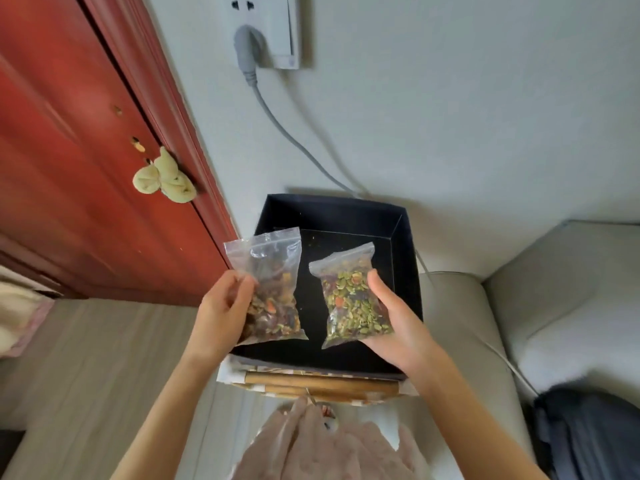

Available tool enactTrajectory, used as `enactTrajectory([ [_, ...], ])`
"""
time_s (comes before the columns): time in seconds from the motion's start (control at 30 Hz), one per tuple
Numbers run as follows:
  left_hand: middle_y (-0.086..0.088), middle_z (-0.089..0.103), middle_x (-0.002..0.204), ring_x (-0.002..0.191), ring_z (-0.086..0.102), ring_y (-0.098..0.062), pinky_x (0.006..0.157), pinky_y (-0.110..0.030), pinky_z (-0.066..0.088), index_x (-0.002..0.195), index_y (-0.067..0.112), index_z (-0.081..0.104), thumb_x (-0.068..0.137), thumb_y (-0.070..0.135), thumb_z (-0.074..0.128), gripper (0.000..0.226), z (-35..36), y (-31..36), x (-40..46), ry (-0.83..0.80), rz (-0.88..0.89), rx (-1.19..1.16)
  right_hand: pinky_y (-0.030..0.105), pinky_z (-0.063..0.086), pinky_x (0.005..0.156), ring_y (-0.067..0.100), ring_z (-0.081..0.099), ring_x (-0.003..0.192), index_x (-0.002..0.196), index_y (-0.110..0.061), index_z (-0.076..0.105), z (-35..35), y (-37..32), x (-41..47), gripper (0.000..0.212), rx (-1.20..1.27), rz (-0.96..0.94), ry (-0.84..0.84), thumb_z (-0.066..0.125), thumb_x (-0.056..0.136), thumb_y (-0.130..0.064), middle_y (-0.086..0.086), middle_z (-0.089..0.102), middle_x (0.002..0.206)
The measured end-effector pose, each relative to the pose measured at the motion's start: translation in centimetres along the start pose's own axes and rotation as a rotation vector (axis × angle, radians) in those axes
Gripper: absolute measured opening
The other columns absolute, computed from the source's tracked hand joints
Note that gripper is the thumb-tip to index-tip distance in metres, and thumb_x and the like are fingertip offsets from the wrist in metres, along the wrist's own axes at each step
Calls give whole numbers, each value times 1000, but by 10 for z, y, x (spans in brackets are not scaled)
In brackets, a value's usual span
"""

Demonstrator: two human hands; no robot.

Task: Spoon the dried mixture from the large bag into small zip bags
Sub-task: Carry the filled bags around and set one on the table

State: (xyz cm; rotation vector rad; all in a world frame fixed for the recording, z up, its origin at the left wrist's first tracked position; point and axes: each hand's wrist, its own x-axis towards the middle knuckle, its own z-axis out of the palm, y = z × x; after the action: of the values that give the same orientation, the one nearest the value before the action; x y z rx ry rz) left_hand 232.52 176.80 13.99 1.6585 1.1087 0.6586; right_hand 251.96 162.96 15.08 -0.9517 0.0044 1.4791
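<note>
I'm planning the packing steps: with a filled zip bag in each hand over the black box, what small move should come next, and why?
Probably lower both into the black open box. The left hand holds a clear zip bag of dark mixture, the right hand one of green seeds; both look filled and hang above it.

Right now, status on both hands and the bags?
Left hand grips darker filled zip bag. Right hand holds greener filled zip bag. Both above black box. Nothing obstructing.

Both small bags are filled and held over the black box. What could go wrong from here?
The left hand only pinches the darker bag by its side edge, so it might slip into the box. I cannot tell if either zip is sealed; tilting the greener bag, held in the right hand, could spill mixture.
</note>
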Motion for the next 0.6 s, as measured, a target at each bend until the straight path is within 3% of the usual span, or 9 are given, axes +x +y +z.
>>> enactTrajectory([
  [0.13,-1,58,65,54,51,-3,46,-13,37,73,19,51,97,27,46,25,14,-6,11,-25,-62,243,35,56,72,24,70,96,121,-15,54,-6,5,36,50,-194,-35,139,73,75,-18,10,68,110],
  [0.27,2,57,75,63,51,-6,50,-15,33,80,20,49,99,24,41,20,33,-14,17,-101,-44,502,35,54,77,22,68,94,113,-17,59,-16,15,59,31,-352,-43,360,68,85,-12,7,68,106],
  [0.33,0,55,74,64,52,-14,56,-25,39,83,17,46,99,23,38,20,41,-22,21,-176,-28,580,30,52,75,20,67,93,113,-15,61,-20,20,64,25,-469,-2,469,65,88,-14,5,69,103],
  [0.43,4,51,70,63,49,-16,57,-30,37,86,18,42,100,24,35,17,49,-32,31,-250,-85,648,29,50,77,19,65,95,115,-10,59,-25,28,70,26,-592,74,493,63,91,-15,6,68,105],
  [0.6,-5,55,86,75,47,-19,65,-30,35,100,9,50,100,20,35,19,57,-45,43,-326,-243,679,35,52,84,23,63,98,118,-9,52,-22,45,83,30,-623,187,490,62,91,-15,10,64,109],
])
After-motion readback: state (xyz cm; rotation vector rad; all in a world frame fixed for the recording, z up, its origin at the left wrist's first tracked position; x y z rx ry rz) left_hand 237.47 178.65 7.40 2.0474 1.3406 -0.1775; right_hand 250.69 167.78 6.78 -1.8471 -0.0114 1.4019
